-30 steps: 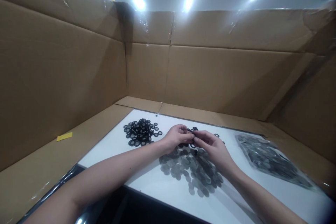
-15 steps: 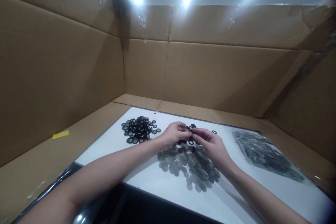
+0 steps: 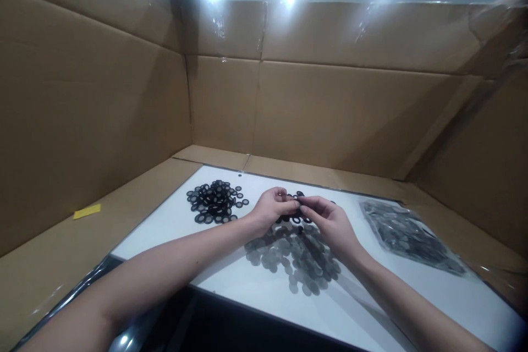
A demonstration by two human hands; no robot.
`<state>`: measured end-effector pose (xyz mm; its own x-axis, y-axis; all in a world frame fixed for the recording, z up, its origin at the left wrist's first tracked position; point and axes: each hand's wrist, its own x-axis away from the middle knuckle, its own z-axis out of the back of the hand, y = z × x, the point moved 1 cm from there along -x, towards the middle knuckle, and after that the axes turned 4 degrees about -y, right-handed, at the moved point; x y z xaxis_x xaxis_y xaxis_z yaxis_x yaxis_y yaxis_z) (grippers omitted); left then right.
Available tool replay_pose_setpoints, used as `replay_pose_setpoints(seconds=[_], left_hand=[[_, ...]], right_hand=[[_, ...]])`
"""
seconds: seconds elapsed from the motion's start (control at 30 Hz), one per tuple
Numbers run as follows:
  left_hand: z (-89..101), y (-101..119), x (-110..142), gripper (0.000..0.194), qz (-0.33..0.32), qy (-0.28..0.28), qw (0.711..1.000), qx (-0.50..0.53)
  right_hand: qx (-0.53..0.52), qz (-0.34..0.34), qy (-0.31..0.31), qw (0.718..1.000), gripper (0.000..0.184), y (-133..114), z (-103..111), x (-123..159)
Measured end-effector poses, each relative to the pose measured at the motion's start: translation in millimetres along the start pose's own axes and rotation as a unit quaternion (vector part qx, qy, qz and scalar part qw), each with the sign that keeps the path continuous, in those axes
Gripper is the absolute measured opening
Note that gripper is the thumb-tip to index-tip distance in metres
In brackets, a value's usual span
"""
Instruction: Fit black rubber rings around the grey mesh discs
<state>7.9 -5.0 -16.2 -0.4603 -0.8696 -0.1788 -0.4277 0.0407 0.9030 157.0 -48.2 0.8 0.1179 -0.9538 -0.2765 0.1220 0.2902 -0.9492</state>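
Observation:
My left hand [image 3: 272, 209] and my right hand [image 3: 330, 223] meet fingertip to fingertip above the white board [image 3: 165, 228]. Between their pinched fingers is a small dark ring, mostly hidden by the fingertips. Loose black rings [image 3: 296, 220] lie behind and under the hands. Just in front of them spreads a heap of translucent grey discs [image 3: 307, 264]. To the left sits a pile of black rings with grey centres [image 3: 214, 201], some scattered at its right side.
A clear plastic bag of grey discs [image 3: 412, 236] lies on the board's right. Cardboard walls [image 3: 330, 115] enclose the back and sides. A yellow strip [image 3: 87, 212] lies on the cardboard at left. One small dark piece [image 3: 240, 175] is near the board's back edge.
The whole view has shifted slightly. My fingertips have drawn closer around the dark ring, which shows less now. The piles look the same.

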Motion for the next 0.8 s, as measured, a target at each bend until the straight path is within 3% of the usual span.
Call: replay_pose_setpoints(seconds=[0.3, 0.8], left_hand=[[-1.1, 3.0, 2.3, 0.036, 0.021, -0.026, 0.999, 0.032], [2.7, -1.2, -0.4, 0.038, -0.001, -0.001, 1.0, -0.027]], right_hand=[[-0.025, 0.014, 0.032, 0.999, 0.028, -1.1, -0.9, 3.4], [-0.056, -0.029, 0.035, 0.997, 0.027, 0.3, 0.7, 1.8]])
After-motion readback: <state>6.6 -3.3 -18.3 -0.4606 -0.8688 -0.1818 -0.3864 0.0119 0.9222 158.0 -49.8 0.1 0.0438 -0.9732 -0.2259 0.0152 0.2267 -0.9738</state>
